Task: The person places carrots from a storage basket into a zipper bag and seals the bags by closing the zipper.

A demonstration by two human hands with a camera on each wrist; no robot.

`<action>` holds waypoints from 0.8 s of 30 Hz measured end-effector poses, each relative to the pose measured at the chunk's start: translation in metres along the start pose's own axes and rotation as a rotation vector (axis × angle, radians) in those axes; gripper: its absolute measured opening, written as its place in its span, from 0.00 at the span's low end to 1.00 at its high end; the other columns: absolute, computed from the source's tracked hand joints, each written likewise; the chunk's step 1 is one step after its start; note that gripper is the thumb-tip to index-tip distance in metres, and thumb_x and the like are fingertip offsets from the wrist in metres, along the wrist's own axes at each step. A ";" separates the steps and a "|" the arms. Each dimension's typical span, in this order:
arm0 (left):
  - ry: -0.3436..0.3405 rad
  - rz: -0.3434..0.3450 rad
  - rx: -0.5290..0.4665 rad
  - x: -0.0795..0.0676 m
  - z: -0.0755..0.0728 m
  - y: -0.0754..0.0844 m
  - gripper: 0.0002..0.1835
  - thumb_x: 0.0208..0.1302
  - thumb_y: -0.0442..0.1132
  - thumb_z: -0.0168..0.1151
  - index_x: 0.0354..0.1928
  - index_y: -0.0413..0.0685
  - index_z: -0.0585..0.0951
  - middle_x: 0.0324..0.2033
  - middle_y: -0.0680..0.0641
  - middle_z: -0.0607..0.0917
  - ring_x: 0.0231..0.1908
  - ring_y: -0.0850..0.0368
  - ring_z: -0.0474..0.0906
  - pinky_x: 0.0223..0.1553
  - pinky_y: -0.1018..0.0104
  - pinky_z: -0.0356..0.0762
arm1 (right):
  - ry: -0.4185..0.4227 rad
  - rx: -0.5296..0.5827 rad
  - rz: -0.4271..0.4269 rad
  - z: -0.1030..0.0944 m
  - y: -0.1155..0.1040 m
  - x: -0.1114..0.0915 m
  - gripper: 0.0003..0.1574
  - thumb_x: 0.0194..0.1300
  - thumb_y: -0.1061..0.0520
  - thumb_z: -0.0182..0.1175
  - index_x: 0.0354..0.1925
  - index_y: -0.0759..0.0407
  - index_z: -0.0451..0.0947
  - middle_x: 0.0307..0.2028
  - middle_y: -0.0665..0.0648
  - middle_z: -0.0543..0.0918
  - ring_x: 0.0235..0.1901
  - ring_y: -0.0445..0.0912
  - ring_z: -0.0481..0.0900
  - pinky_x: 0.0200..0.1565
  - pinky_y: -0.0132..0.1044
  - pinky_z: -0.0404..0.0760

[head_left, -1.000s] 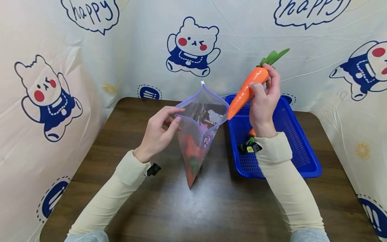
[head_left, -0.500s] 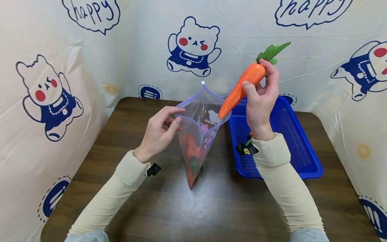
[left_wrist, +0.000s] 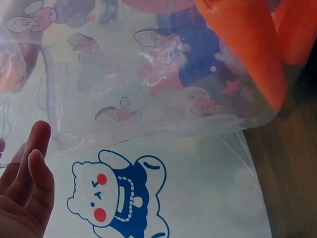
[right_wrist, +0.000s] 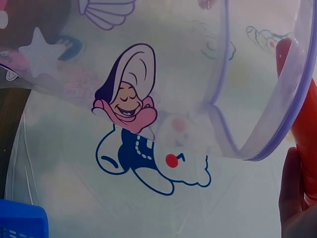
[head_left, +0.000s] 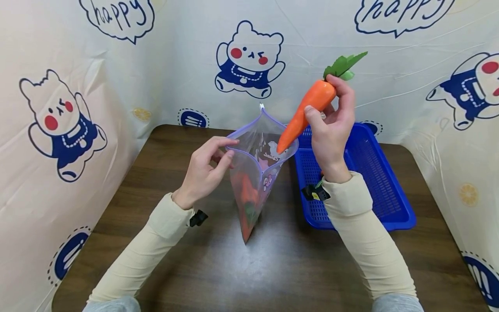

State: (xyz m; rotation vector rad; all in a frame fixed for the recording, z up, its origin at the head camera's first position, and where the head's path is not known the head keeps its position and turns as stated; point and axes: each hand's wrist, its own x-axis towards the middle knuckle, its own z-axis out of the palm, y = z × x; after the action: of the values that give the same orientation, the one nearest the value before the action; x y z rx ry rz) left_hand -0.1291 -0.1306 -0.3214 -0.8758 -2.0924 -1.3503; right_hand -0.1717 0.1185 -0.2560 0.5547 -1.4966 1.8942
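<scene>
In the head view a clear, printed zip bag [head_left: 244,164] with a purple rim stands open-mouthed on the table. My left hand [head_left: 204,167] pinches its left rim between thumb and forefinger. Orange carrots [left_wrist: 247,44] with green tops lie low inside the bag. My right hand [head_left: 334,125] grips another carrot [head_left: 309,104] near its leafy end. This carrot slants tip-down, and its point overlaps the bag's mouth at the right rim. In the right wrist view part of the carrot [right_wrist: 306,131] shows beside the purple rim.
A blue plastic basket [head_left: 393,186] stands right of the bag, partly under my right forearm, which hides most of what lies in it. The brown wooden table [head_left: 280,268] extends in front. A printed cloth [head_left: 171,56] surrounds the back and sides.
My right hand has carried the carrot leftward, bringing its tip from beside the bag's right rim to over the mouth. My left hand and the bag stay put.
</scene>
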 end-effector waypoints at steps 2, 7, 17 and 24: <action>-0.001 -0.001 -0.002 0.000 0.000 0.001 0.14 0.64 0.26 0.58 0.51 0.38 0.78 0.45 0.41 0.83 0.23 0.57 0.80 0.22 0.74 0.73 | -0.024 -0.011 0.007 0.001 -0.001 0.000 0.32 0.54 0.70 0.54 0.60 0.64 0.66 0.52 0.56 0.71 0.42 0.55 0.78 0.42 0.37 0.84; 0.003 -0.004 -0.006 0.001 0.001 0.001 0.14 0.63 0.25 0.58 0.51 0.38 0.79 0.43 0.41 0.83 0.22 0.52 0.80 0.22 0.74 0.72 | -0.082 -0.046 0.034 0.002 -0.002 -0.002 0.32 0.57 0.68 0.56 0.61 0.62 0.66 0.54 0.54 0.71 0.45 0.56 0.79 0.44 0.38 0.85; 0.004 -0.008 -0.006 0.002 0.002 0.001 0.14 0.63 0.25 0.58 0.50 0.38 0.79 0.42 0.42 0.83 0.22 0.52 0.80 0.21 0.73 0.72 | -0.167 -0.117 0.066 0.007 -0.002 -0.006 0.32 0.62 0.67 0.58 0.64 0.61 0.65 0.59 0.53 0.68 0.46 0.55 0.81 0.42 0.38 0.85; 0.004 -0.009 -0.007 0.001 0.002 0.001 0.13 0.64 0.27 0.59 0.51 0.38 0.79 0.44 0.42 0.83 0.22 0.52 0.79 0.21 0.74 0.72 | -0.198 -0.189 0.117 0.011 -0.003 -0.009 0.33 0.62 0.66 0.60 0.65 0.60 0.65 0.58 0.51 0.64 0.44 0.49 0.80 0.38 0.34 0.85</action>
State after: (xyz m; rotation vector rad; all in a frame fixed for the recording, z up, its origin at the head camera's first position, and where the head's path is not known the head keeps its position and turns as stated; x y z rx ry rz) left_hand -0.1293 -0.1282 -0.3209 -0.8665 -2.0928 -1.3637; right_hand -0.1642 0.1064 -0.2576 0.5920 -1.8500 1.8000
